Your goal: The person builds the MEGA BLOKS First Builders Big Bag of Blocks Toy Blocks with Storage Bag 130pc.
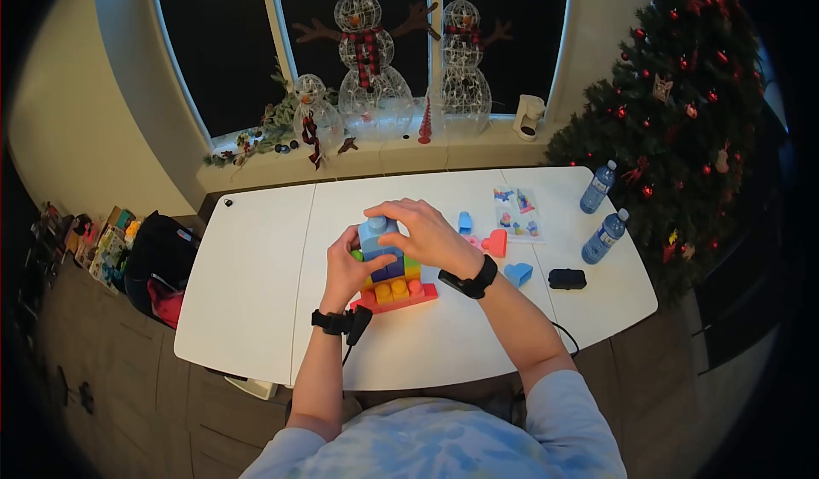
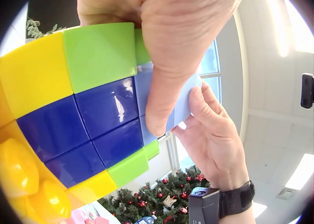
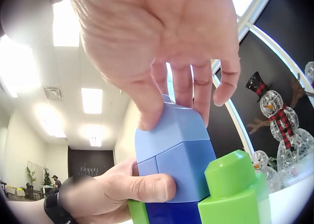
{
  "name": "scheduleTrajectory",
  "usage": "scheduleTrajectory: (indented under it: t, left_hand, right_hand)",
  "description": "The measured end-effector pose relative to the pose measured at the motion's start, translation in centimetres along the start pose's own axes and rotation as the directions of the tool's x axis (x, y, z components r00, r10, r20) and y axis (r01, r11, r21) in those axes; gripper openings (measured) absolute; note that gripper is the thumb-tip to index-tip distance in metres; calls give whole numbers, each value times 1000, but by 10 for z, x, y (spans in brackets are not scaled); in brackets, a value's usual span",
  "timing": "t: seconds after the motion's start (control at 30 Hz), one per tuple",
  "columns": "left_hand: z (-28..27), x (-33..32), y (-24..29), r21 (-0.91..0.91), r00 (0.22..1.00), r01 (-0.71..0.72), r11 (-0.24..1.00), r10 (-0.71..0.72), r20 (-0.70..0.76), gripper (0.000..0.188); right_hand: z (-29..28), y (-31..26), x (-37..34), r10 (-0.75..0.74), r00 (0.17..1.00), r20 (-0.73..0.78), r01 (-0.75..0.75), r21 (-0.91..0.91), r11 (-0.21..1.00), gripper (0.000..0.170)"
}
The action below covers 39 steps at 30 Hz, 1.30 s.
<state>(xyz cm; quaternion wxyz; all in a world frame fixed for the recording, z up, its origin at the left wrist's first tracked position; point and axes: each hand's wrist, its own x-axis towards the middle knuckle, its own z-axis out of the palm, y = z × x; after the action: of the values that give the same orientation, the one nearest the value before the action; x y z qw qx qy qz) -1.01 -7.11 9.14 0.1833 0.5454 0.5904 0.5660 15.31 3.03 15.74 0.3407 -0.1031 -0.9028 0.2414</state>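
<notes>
A tower of toy building blocks stands on the white table [image 1: 247, 283], with a light blue top block [image 3: 174, 123] above more light blue blocks [image 3: 184, 165]. My right hand [image 1: 431, 236] grips the top block, thumb on one side and fingers on the other. Just below, my left hand [image 1: 344, 272] holds the light blue blocks, its thumb across their front. Under them are dark blue blocks [image 2: 108, 106], flanked by green blocks [image 2: 100, 55] and yellow blocks [image 2: 37, 77]. At the bottom is a pinkish red base [image 1: 392, 306] with yellow and pink studs above it.
Right of the tower lie a small light blue block [image 1: 465, 221], a pink block [image 1: 496, 242], a blue arched block [image 1: 519, 274] and a clear bag with printed pictures [image 1: 520, 216]. A black case [image 1: 567, 278] and two water bottles [image 1: 605, 238] stand near the right edge.
</notes>
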Motion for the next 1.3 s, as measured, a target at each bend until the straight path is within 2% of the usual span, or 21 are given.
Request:
scheduleTrajectory:
  t: [0.2, 0.27, 0.3, 0.37, 0.43, 0.47, 0.5, 0.53, 0.6, 0.67, 0.73, 0.8, 0.9, 1.0, 1.03, 1.07, 1.13, 1.17, 1.2, 1.27, 1.3]
  left_hand:
    - [-1, 2, -2, -13, 1000, -1, 1000, 1, 9, 52]
    - [0, 1, -2, -39, 1000, -6, 999, 6, 9, 52]
    - [0, 1, -2, -40, 1000, -12, 999, 13, 9, 52]
    - [0, 1, -1, -45, 1000, 8, 999, -7, 6, 52]
    - [-1, 1, 0, -38, 1000, 22, 999, -22, 12, 53]
    - [-1, 1, 1, -28, 999, 46, 999, -46, 21, 53]
    - [-2, 0, -1, -29, 999, 41, 999, -41, 13, 53]
    - [-1, 1, -5, -19, 999, 50, 999, -49, 19, 53]
    - [-1, 1, -7, -3, 999, 43, 999, -42, 24, 53]
    - [-2, 2, -14, 18, 999, 32, 999, -32, 24, 53]
    - [-1, 2, -16, 1, 999, 33, 999, -33, 30, 51]
    - [-2, 2, -7, 6, 1000, 25, 1000, -25, 19, 53]
    - [-4, 3, -12, -7, 1000, 22, 1000, -22, 16, 56]
    - [-3, -1, -5, -28, 998, 47, 999, -46, 38, 59]
    - [-3, -1, -3, -28, 998, 53, 998, -53, 28, 59]
    - [-3, -2, -1, 11, 1000, -3, 1000, 3, -1, 60]
    - [-5, 0, 0, 52, 998, -53, 997, 54, -23, 61]
    - [-6, 2, -1, 7, 998, -66, 998, 66, -23, 62]
    - [-6, 2, -1, -37, 997, -77, 996, 76, -22, 63]
    - [-6, 3, 3, -70, 999, -37, 997, 36, -15, 62]
    - [-5, 3, 6, -100, 1000, -5, 995, 4, -15, 61]
  right_hand:
    - [0, 1, -1, -24, 999, -25, 25, 17, 1000, 40]
    - [-6, -1, -1, 62, 996, 69, -62, -1, 998, 45]
    - [-10, 2, 0, 59, 996, 66, -59, -6, 998, 45]
    - [-22, 19, 3, 53, 983, 177, -92, 217, 972, 45]
    - [-33, 41, 3, 233, 969, 82, -246, 389, 888, 41]
    - [-33, 64, 2, 289, 954, -81, -244, 352, 904, 37]
    - [-36, 86, -1, 390, 906, -163, -336, 279, 899, 38]
    - [-36, 114, -6, 451, 863, -227, -407, 214, 888, 44]
    - [-24, 173, -25, 527, 800, -287, -562, -51, 826, 51]
    - [-7, 224, -48, 497, 842, -207, -539, -351, 766, 58]
    - [8, 248, -58, 679, 726, -108, -649, -432, 626, 67]
    - [27, 282, -68, 699, 698, -154, -670, -483, 563, 49]
    - [39, 283, -68, 734, 655, -181, -670, -588, 453, 23]
    - [45, 290, -68, 699, 693, -178, -638, -602, 480, 21]
    - [42, 288, -66, 609, 771, -187, -596, -550, 585, 22]
    - [37, 276, -61, 514, 833, -205, -541, -494, 680, 24]
    - [19, 230, -33, 423, 853, -305, -511, -323, 797, 30]
    - [7, 201, -16, 476, 834, -280, -509, -55, 859, 35]
    - [-3, 173, -2, 524, 816, -244, -480, 219, 849, 41]
    - [-12, 125, 18, 416, 888, -197, -250, 552, 795, 45]
    - [-15, 99, 23, 423, 884, -199, -254, 554, 793, 45]
